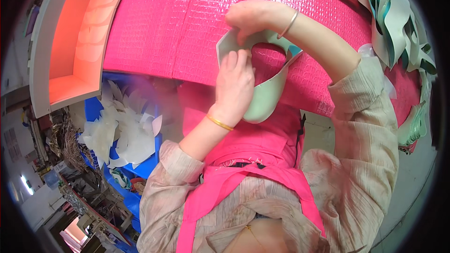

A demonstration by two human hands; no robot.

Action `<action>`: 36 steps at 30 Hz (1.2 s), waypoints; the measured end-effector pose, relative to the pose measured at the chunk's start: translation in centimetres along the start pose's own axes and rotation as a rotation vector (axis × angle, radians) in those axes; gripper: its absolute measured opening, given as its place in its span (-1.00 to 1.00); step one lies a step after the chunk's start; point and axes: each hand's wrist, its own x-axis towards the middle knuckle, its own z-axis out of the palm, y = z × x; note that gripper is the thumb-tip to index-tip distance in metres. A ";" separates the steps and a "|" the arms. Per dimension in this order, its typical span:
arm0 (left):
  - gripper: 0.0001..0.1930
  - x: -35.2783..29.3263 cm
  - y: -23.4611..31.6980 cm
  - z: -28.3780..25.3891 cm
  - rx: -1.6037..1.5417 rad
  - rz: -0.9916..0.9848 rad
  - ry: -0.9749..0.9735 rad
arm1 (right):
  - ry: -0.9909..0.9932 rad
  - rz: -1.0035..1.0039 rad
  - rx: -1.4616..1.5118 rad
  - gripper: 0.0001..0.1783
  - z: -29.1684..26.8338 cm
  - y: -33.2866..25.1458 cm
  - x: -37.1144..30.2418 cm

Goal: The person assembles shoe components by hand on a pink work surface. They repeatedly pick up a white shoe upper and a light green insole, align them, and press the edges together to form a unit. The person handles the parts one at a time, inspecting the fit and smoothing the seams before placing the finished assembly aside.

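Left hand point(234, 84) has its fingers bent over the left edge of a pale green curved piece point(265, 103), pretty clearly gripping it, though the thumb is hidden so don't quote me on exactly how. Right hand point(253, 16) arches over from the far side, fingers pointing down at the piece's far left wall; can't tell from this angle whether they're pinching it or just touching. As for the piece itself, it's at the near edge of a table with a shiny pink cover point(150, 33), rounded end toward the person's pink apron point(248, 145), and you can see pink through the opening in it. Off to the left on the table side there's a white box point(40, 75) with an orange inside, and below that a blue bin point(149, 166) piled with whitish cut pieces point(133, 136). Over at the far right, a bunch of pale curved pieces point(393, 23) is heaped up, some with darker green showing.
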 end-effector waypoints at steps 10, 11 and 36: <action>-0.60 1.1 -1.9 -0.8 -0.080 0.072 -0.037 | -0.025 0.064 0.061 -0.58 0.1 2.0 0.3; -0.60 1.1 -1.9 -0.5 -0.038 0.120 0.032 | -0.026 0.074 0.033 -0.57 0.0 2.0 0.1; -0.79 1.3 -5.6 -2.0 -0.700 0.577 -0.211 | 0.516 0.205 1.067 -0.51 6.8 2.3 -9.1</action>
